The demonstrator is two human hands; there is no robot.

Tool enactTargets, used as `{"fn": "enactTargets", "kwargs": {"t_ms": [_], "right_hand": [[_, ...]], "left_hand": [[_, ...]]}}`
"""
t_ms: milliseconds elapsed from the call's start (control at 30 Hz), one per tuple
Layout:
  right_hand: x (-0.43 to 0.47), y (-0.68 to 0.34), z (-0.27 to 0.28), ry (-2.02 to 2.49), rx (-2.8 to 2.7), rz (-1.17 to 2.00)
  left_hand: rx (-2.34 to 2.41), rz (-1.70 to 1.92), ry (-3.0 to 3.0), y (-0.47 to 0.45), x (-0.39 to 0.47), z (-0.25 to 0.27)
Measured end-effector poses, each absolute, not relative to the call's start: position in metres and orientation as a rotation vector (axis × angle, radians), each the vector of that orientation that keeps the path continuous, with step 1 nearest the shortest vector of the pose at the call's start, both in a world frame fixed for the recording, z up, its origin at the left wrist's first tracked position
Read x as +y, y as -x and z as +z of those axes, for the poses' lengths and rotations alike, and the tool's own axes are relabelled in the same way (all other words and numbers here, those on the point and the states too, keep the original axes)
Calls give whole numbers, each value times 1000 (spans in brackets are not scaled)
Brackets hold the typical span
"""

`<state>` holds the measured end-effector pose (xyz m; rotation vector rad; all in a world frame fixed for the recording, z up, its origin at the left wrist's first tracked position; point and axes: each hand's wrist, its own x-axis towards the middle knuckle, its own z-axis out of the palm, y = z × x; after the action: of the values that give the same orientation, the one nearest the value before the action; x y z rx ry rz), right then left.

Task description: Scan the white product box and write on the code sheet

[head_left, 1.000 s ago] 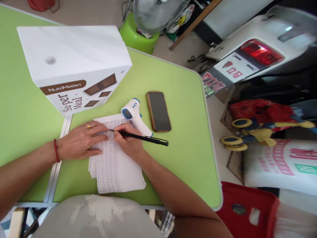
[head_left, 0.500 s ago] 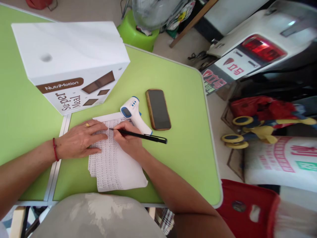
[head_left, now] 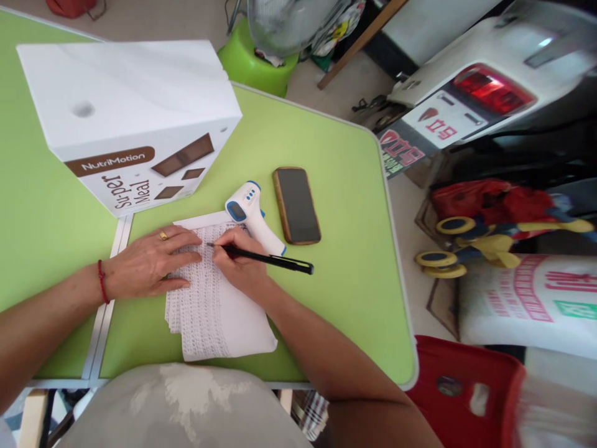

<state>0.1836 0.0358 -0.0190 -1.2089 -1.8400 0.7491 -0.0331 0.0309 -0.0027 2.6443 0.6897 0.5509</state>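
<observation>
My right hand (head_left: 240, 264) pinches a black pen (head_left: 270, 258), its tip on a sheet of paper (head_left: 242, 323) covered in rows of small handwriting on its left part. The sheet lies on top of other sheets, whose edges stick out at the left. My left hand (head_left: 153, 261) lies flat with fingers spread, fingertips on the paper's left side. A white and blue infrared thermometer (head_left: 254, 214) rests at the top of the paper, just beyond my right hand. To its right lies a phone (head_left: 297, 205) in a brown-edged case, screen dark.
A tall white box (head_left: 130, 99) stands on the green table (head_left: 349, 280) beyond my left hand. Past the table are a green stool (head_left: 261, 65) with a fan (head_left: 293, 25), a white scooter (head_left: 489, 81), a red chair (head_left: 466, 386) and a printed sack (head_left: 527, 305).
The whole view has shifted very slightly. My right hand holds the pen at nearly the same spot on the paper, and my left hand stays in place.
</observation>
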Motion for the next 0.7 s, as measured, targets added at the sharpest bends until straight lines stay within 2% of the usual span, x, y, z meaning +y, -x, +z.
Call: {"fn": "enactTargets", "kwargs": {"t_ms": [167,700], "right_hand": [[37,-184,-19,1209,-1752,812],[35,-186,-24,1232,-1772,728]], "left_hand": [[691,543,-2653,34,32,-3],[682,548,-2657,34,32,-3]]}}
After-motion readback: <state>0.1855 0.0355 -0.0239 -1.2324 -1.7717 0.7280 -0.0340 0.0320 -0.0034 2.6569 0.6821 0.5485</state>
